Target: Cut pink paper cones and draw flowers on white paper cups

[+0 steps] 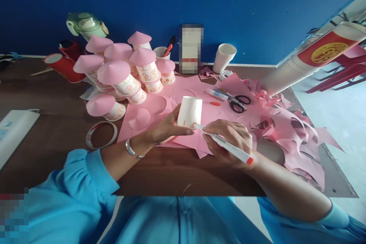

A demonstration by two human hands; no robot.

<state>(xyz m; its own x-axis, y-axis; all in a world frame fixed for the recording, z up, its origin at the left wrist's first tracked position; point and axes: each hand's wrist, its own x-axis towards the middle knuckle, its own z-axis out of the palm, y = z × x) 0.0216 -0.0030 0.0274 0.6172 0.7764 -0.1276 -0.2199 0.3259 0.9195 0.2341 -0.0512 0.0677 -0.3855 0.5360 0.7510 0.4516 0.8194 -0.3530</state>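
White paper cup (190,110), inverted, held over pink paper (183,85), few orange strokes near rim. Left hand (168,129) clamped on cup, thumb along rim. Right hand (231,135) just right of cup, fingers closed round white marker (228,148), tip at cup wall. Orange cap (215,103) right of cup; black-handled scissors (238,106) farther right. Pink-roofed cups (113,72) beyond cup, to left; tape roll (89,137) left of cup, nearer person.

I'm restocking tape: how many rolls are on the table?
2: a large roll left of the pink paper, and a small white roll beside the short cup stack. Others may be hidden under the paper.
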